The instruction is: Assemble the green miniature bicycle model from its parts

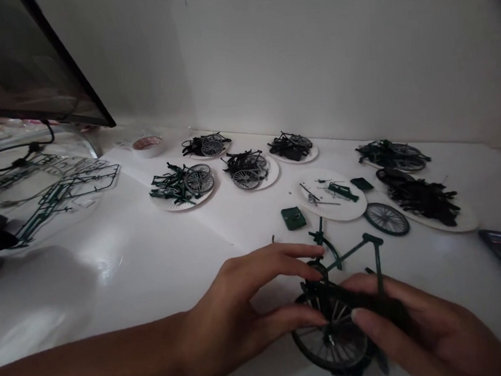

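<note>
Held in both hands near the lower edge of the view, a green model bicycle (351, 284), tilted: right hand (425, 328) closed narrowly over frame and wheel, left hand (227, 324) curved around the other side, fingertips at the bicycle. Underneath, a glossy white tabletop (110, 294), bright with patches of reflected light. Spread across it, seven white paper plates (182, 204) heaped with dark parts and spoked wheels; just beside them, a loose spoked wheel (386, 219) and a flat green piece (293, 218). Off to the left, clear plastic packaging (46, 212) holding green sprues, black cables (10, 153), and a dark monitor (33, 61). Behind everything, plain white walls (331, 58) meeting in a corner.
</note>
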Demonstrator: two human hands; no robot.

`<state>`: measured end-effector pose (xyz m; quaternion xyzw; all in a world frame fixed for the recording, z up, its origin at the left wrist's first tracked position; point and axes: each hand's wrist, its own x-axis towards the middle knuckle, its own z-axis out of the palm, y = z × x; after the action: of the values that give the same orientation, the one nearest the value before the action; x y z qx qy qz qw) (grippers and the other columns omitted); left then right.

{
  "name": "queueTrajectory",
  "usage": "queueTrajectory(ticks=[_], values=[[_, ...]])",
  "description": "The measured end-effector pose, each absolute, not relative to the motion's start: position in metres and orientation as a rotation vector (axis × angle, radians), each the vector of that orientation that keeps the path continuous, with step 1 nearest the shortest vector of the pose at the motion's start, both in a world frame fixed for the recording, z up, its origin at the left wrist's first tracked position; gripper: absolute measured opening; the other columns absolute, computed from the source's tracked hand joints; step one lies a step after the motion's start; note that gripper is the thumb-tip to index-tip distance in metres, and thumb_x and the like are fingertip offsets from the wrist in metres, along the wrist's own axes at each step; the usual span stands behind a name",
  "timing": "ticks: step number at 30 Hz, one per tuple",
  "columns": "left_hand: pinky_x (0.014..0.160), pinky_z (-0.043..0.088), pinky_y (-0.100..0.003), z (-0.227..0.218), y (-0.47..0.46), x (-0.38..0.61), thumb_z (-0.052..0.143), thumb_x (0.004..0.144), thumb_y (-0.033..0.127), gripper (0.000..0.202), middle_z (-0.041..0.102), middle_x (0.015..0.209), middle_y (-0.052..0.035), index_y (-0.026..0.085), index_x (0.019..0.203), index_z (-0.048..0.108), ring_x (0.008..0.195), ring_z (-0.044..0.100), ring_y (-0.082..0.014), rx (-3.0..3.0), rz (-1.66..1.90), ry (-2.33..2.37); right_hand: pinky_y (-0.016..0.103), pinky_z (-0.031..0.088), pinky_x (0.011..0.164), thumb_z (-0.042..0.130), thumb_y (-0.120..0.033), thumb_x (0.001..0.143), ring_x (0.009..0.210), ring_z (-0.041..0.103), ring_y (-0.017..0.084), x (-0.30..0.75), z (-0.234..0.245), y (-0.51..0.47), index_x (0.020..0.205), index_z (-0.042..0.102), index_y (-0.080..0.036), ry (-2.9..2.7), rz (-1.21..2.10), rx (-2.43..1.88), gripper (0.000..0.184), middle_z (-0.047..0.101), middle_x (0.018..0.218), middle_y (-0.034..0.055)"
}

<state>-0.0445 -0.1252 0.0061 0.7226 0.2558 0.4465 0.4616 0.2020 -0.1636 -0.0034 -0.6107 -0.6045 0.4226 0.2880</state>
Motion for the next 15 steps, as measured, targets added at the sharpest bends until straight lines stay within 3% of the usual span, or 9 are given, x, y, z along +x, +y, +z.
queueTrajectory(ticks=[3, 7, 11, 15], values=[[0.113, 0.049, -0.027, 0.008, -0.126, -0.047, 0.079, 0.087, 0.015, 0.046, 0.063, 0.141, -0.0074, 0.022, 0.127, 0.058, 0.131, 0.061, -0.0184, 1.807, 1.025, 0.578, 0.022, 0.061, 0.057, 0.077, -0.049, 0.077, 0.073, 0.076, 0.022, 0.218, -0.001, -0.156, 0.102, 0.075, -0.029, -1.605, 1.058, -1.603, 0.032, 0.079, 0.088, 0.0023], [0.112, 0.047, -0.032, 0.006, -0.128, -0.049, 0.065, 0.096, 0.015, 0.034, 0.06, 0.138, -0.0092, 0.023, 0.127, 0.056, 0.131, 0.056, -0.02, 1.862, 0.944, 0.644, 0.021, 0.057, 0.054, 0.071, -0.054, 0.082, 0.067, 0.069, 0.019, 0.218, 0.011, -0.151, 0.094, 0.073, -0.027, -1.508, 1.086, -1.563, 0.03, 0.073, 0.076, 0.0009], [0.106, 0.049, -0.034, 0.003, -0.121, -0.049, 0.053, 0.102, 0.02, 0.023, 0.061, 0.126, -0.0083, 0.024, 0.125, 0.054, 0.12, 0.058, -0.0191, 1.872, 0.926, 0.748, 0.024, 0.055, 0.06, 0.071, -0.061, 0.079, 0.073, 0.067, 0.019, 0.208, 0.022, -0.151, 0.085, 0.071, -0.025, -1.315, 1.061, -1.588, 0.036, 0.071, 0.075, 0.0011], [0.096, 0.052, -0.036, 0.008, -0.107, -0.054, 0.046, 0.105, 0.022, 0.018, 0.063, 0.116, -0.0081, 0.022, 0.12, 0.055, 0.106, 0.061, -0.0185, 1.977, 0.845, 0.873, 0.028, 0.056, 0.064, 0.075, -0.057, 0.076, 0.077, 0.069, 0.022, 0.216, 0.019, -0.148, 0.083, 0.073, -0.024, -1.275, 0.899, -1.55, 0.034, 0.071, 0.074, 0.002]])
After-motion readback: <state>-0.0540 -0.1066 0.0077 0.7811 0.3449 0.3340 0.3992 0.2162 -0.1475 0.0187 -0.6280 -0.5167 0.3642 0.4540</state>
